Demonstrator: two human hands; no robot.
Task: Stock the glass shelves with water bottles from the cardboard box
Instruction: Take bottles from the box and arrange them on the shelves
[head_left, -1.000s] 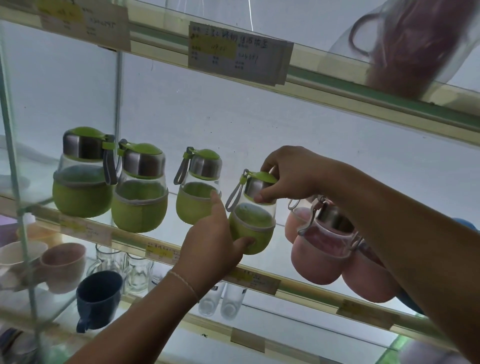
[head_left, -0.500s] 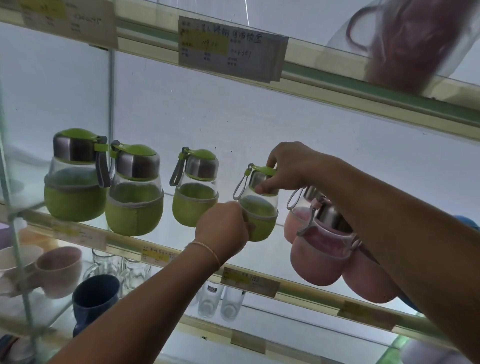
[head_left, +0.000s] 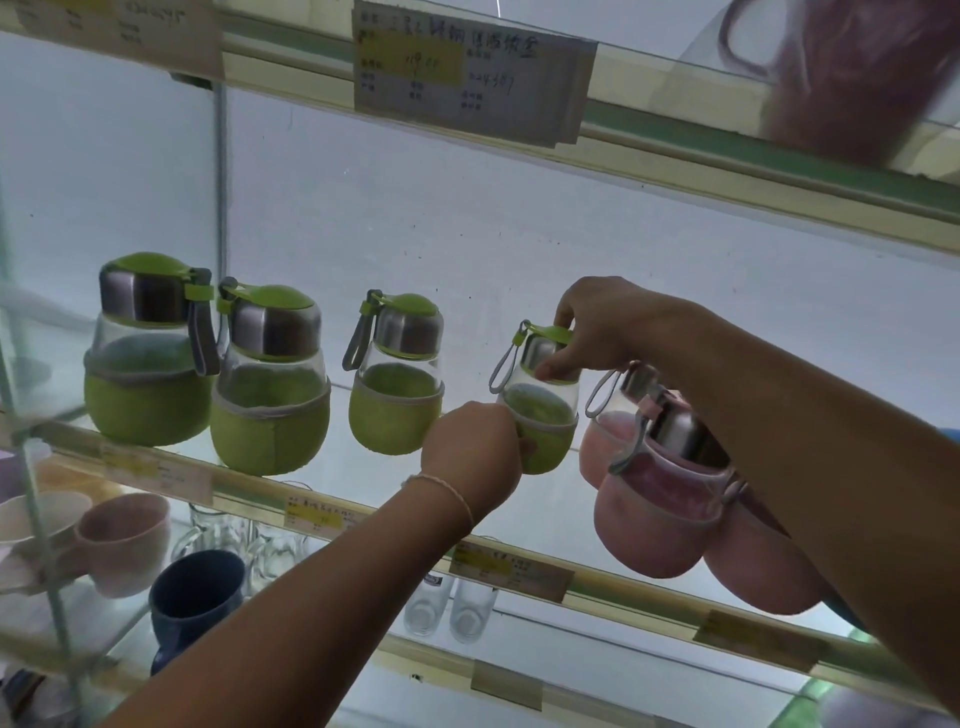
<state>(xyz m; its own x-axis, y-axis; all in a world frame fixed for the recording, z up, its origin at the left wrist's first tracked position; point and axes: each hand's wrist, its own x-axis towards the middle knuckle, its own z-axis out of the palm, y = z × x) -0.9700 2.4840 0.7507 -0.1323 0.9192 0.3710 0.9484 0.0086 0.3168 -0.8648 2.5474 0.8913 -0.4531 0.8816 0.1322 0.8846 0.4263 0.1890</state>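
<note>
A: Where's the bottle (head_left: 540, 410)?
B: Middle glass shelf (head_left: 249, 483), 4th green one from the left. Both hands on it.
A: Left hand (head_left: 470, 457)?
B: Curled round the green sleeve at the btm, knuckles toward cam. Thin bracelet (head_left: 441, 491) on the wrist.
A: Right hand (head_left: 597, 325)?
B: Comes in from the right, fingers pinching the lid (head_left: 548, 335); thumb on the steel collar. Grey strap loop hangs off the lid's left side.
A: Is the bottle down on the glass?
B: Can't tell, left hand hides the base.
A: Neighbours?
B: 3 green bottles (head_left: 397, 374) to the left, upright, apart. Pink bottles (head_left: 654, 514) just to the right, partly behind the right forearm.
A: Elsewhere?
B: Price tag (head_left: 467, 78) on the top shelf edge. Lower shelf: blue mug (head_left: 197, 597), pink cup (head_left: 124, 540), clear glasses (head_left: 449, 605).
</note>
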